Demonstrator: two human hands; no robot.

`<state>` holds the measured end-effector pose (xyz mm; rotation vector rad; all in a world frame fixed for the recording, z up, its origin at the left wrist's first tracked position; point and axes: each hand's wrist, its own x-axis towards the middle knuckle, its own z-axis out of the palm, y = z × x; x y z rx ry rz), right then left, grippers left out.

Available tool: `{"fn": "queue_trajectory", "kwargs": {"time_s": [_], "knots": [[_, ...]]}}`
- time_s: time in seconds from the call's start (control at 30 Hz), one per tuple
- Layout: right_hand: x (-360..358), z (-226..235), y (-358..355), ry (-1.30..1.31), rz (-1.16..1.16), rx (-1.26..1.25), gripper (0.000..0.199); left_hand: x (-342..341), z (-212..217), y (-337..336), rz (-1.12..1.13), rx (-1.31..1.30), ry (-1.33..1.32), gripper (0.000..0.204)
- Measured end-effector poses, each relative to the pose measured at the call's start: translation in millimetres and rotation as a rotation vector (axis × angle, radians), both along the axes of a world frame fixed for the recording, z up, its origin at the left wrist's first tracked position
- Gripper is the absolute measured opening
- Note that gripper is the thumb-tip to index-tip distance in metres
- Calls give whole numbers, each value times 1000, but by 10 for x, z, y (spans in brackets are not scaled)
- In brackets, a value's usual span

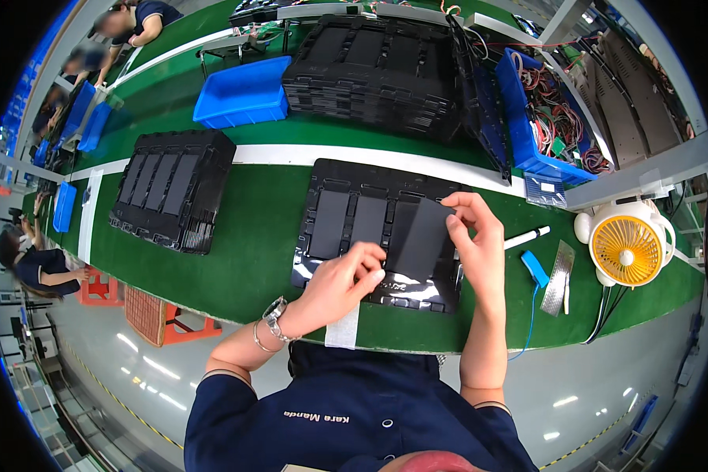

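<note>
A black moulded tray (311, 271) lies in front of me on the green bench. Two dark flat rectangular panels, a left one (330, 223) and a middle one (369, 220), rest in its slots. Over the right part of the tray sits a third dark panel (419, 236), slightly slanted. My right hand (480, 240) pinches this panel at its upper right corner between thumb and finger. Beside the panel's lower left edge, my left hand (344, 279) is closed with curled fingers; whether anything is between the fingertips cannot be made out.
A stack of trays with panels (161, 189) stands left, a taller tray stack (370, 71) behind. Blue bins (244, 94) and wire-filled bin (547, 118) flank it. At right are a fan (626, 248), a white pen (527, 237), a blue clip with cord (535, 269) and a strip (558, 279).
</note>
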<state>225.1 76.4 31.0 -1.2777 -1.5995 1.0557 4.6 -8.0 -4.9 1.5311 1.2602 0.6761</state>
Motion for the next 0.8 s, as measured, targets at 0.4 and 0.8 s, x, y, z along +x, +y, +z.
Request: {"fn": "queue_trajectory", "kwargs": {"time_s": [0.4,0.8], "knots": [[-346,-76,-239,407,106,-170,20,-22,133,174,-14,-219,-478,40],[-400,-132,-242,383,133,-226,22,53,104,152,247,-104,-648,31]]}}
